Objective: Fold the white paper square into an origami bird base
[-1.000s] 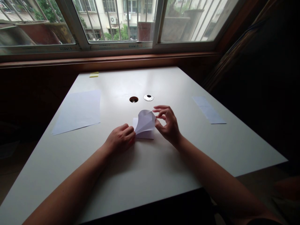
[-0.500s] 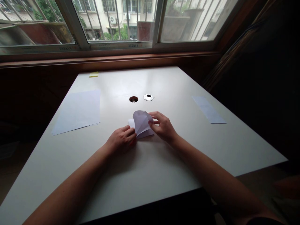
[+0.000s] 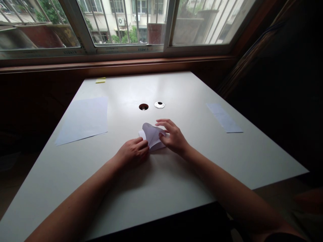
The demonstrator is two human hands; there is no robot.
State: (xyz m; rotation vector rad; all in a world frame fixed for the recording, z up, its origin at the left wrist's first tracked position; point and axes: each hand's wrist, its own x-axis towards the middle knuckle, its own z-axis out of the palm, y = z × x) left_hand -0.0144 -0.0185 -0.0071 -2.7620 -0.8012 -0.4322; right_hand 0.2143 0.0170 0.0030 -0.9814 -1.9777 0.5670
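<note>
Head view: one white table [image 3: 176,181] is seen, with both bare forearms stretched over it toward its middle. One flat paper sheet [image 3: 83,119] lies at the left, and one narrow paper strip [image 3: 224,117] at the right. The right hand [image 3: 174,137] is laid with spread fingers on the single folded paper [image 3: 151,136], pressing its raised flap down. The left hand [image 3: 133,151], fingers curled, is pressed on the paper's near left corner. One yellow note pad [image 3: 100,80] sits at the far edge.
</note>
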